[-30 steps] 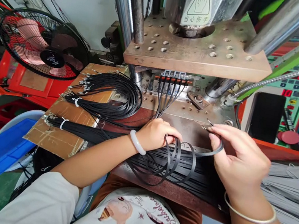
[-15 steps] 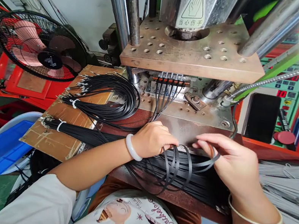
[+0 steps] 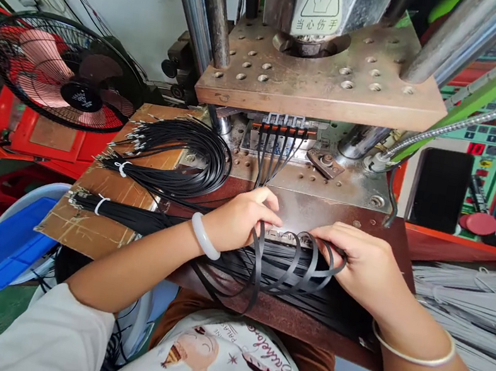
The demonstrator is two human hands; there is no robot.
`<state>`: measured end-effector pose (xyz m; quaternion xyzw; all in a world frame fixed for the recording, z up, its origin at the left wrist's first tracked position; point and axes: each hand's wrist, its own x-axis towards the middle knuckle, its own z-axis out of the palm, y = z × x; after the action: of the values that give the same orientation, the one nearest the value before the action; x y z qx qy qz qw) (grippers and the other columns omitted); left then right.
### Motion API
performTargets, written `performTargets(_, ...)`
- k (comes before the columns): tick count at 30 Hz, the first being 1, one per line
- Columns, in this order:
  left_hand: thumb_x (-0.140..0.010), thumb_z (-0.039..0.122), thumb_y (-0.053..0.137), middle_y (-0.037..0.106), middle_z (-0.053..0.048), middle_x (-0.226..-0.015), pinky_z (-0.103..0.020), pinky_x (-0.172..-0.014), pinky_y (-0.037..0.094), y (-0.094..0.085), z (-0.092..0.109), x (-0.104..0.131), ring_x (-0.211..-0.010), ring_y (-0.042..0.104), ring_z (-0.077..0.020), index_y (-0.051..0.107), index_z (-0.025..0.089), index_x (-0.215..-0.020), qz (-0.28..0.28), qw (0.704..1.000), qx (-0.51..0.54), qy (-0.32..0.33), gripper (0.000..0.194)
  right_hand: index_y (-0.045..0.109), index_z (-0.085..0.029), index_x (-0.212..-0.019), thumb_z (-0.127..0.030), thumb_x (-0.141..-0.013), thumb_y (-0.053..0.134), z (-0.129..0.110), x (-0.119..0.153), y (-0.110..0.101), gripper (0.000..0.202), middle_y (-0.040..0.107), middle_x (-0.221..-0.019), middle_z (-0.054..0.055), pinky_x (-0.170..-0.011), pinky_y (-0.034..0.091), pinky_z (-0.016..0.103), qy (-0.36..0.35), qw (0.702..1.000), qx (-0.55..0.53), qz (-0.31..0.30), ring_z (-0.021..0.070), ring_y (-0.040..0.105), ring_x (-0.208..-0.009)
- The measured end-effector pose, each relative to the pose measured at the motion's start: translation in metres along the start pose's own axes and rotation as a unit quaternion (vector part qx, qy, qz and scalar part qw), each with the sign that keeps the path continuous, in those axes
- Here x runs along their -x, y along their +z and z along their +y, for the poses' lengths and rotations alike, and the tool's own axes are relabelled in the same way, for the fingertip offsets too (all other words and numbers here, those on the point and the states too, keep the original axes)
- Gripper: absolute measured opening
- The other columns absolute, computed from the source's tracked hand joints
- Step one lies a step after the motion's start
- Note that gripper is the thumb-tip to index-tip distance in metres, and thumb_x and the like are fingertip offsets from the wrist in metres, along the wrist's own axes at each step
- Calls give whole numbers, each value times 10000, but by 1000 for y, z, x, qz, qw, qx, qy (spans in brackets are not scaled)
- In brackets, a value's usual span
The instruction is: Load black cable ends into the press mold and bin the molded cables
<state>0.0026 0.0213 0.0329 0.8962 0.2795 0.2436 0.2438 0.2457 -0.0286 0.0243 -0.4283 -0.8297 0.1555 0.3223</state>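
Black cables link left hand and right hand above a dark bundle.

Left hand and right hand gripping looped black cables, press plate above

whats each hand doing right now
Left hand: fingers curled around looped black cable.
Right hand: fingers closed on other loops of the black cable.

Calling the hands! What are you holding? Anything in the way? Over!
Left hand holding black cable loops; right hand too. Loops drooping over black cable bundle. Nothing visibly blocking hands.
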Motion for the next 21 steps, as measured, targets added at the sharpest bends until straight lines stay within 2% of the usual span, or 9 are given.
performTargets(2,-856,76,537,662,-63,-877,-231,-758,530,2,-3,1,-797,639,-125,751,144,-893,28,1000,13,6,228,659,-190,-889,-98,-872,476,2,0,0,206,662,-744,27,-611,481,268,-15,1000,9,-1,154,609,-659)
performTargets(4,-836,38,524,694,-43,-818,-235,-755,526,7,-5,3,-768,644,-125,749,148,-865,53,999,1,13,252,656,-182,-898,-54,-829,460,3,0,0,244,653,-742,23,-614,479,265,-21,999,22,-11,152,600,-660)
performTargets(8,-836,41,525,728,-34,-827,-253,-769,527,15,-9,6,-766,654,-136,739,157,-907,64,997,-28,-15,254,653,-187,-895,-20,-770,444,4,0,-1,295,657,-750,18,-607,477,263,-20,999,26,-42,153,602,-667)
performTargets(11,-857,54,522,714,-74,-906,-240,-757,532,16,-10,8,-806,661,-138,732,129,-887,65,998,-10,-7,225,642,-186,-912,-30,-796,440,5,1,0,280,662,-788,29,-631,483,270,-26,998,21,-51,160,610,-700)
performTargets(14,-874,80,535,691,-99,-912,-241,-737,538,14,-10,8,-808,657,-137,735,118,-846,88,996,12,6,206,622,-177,-1016,-105,-830,494,7,5,2,236,648,-904,66,-706,496,307,-4,996,30,-85,194,609,-806)
performTargets(16,-886,114,558,708,-90,-888,-233,-734,544,13,-9,7,-798,669,-130,739,129,-865,98,993,60,10,182,621,-167,-1016,-162,-840,525,7,5,5,201,620,-919,85,-709,482,341,4,990,77,-121,220,584,-813)
performTargets(18,-886,144,584,736,-76,-886,-229,-759,550,14,-9,4,-821,692,-130,741,142,-861,109,988,104,15,159,635,-159,-947,-187,-867,507,7,3,10,153,598,-859,90,-673,444,367,-13,979,159,-129,233,548,-757)
performTargets(21,-866,154,622,756,-51,-870,-248,-796,540,20,-13,0,-818,704,-137,743,156,-827,114,989,92,6,128,644,-138,-961,-162,-910,423,5,-1,13,227,621,-917,131,-673,408,394,-43,961,263,-72,265,553,-800)
